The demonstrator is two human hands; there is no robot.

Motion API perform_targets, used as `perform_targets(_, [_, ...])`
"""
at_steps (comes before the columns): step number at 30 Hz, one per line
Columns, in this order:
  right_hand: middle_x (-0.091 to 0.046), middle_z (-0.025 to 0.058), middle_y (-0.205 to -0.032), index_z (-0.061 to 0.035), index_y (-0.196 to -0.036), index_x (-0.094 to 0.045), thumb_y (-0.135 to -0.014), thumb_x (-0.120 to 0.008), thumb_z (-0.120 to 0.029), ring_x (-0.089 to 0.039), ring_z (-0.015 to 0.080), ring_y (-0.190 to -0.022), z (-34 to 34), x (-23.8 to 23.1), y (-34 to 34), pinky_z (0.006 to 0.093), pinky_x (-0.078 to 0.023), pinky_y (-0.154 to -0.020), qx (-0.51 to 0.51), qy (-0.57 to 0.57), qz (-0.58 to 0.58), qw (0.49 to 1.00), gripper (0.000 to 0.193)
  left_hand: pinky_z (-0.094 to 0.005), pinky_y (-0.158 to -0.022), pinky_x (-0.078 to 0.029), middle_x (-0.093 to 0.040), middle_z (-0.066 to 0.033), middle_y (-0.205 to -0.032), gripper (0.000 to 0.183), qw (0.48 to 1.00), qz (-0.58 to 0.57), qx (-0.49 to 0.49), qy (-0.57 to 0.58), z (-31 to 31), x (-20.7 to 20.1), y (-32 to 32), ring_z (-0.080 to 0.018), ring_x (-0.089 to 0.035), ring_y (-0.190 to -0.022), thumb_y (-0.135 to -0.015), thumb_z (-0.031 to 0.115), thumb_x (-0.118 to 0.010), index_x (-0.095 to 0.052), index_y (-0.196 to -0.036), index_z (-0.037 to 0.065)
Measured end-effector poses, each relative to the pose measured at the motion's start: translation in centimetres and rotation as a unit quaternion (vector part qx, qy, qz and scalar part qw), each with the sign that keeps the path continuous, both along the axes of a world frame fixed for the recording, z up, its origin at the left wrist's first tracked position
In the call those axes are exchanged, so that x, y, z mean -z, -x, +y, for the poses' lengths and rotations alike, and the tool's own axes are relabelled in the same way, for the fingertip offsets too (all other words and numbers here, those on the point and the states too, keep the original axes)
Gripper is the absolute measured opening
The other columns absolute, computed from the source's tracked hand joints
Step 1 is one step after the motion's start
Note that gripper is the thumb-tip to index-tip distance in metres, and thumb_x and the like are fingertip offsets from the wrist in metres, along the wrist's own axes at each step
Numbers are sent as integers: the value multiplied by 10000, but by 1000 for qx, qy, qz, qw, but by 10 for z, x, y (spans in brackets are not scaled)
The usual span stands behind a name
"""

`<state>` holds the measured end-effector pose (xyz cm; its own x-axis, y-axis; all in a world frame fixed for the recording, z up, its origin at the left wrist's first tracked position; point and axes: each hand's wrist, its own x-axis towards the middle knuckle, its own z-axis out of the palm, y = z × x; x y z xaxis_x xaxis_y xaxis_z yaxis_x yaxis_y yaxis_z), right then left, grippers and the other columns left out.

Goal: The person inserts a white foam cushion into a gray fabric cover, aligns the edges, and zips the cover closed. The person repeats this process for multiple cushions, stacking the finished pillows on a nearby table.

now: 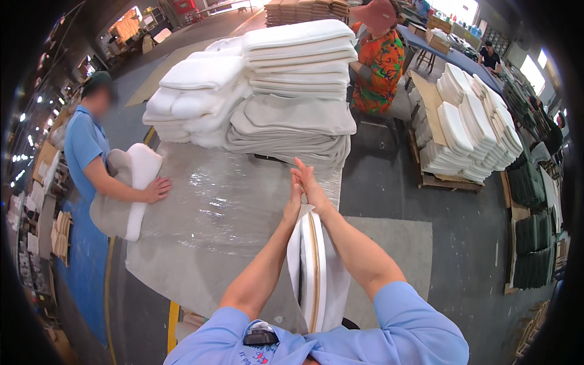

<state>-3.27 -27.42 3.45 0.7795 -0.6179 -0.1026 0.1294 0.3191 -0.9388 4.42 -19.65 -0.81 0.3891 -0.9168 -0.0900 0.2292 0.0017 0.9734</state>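
Between my forearms stands a long layered pad on its edge, white with a tan strip and a grey cover. My left hand and my right hand meet at its far tip, palms facing each other and fingers stretched forward. Both are open, flat against each other at the pad's end; a grey cover flap shows just below them. Whether the palms pinch any fabric is hidden. Beneath lies the table, covered in shiny clear film.
White pads and grey covers are stacked at the table's far side. A co-worker at left rests a hand on a white-and-grey piece. Another person stands beyond the stacks. A loaded pallet stands right.
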Motion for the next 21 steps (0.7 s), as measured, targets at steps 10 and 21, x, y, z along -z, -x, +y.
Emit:
perform_targets(10, [-418,78,-1646,-165,-1581,-512,-1109,-490,-436,-433,182,-1447,-1,-1,44,362,-355,-1188,40,76,-44,995,544,-369,-1214,-347,-458,-143,-1620,710,994,72,83,-20,5,-22,-5,-253,-441,-1482,-1144,592,-273,-332,-1674,123])
perform_targets(21, [-677,43,-1352,-112,-1185,-787,-897,-719,-31,-661,231,-1192,-4,-63,90,384,-544,-973,-84,418,25,904,307,-391,-1115,-471,-614,-160,-1449,826,973,7,193,-127,-28,-94,-37,-251,-572,-1334,-1081,728,-266,-488,-1582,109])
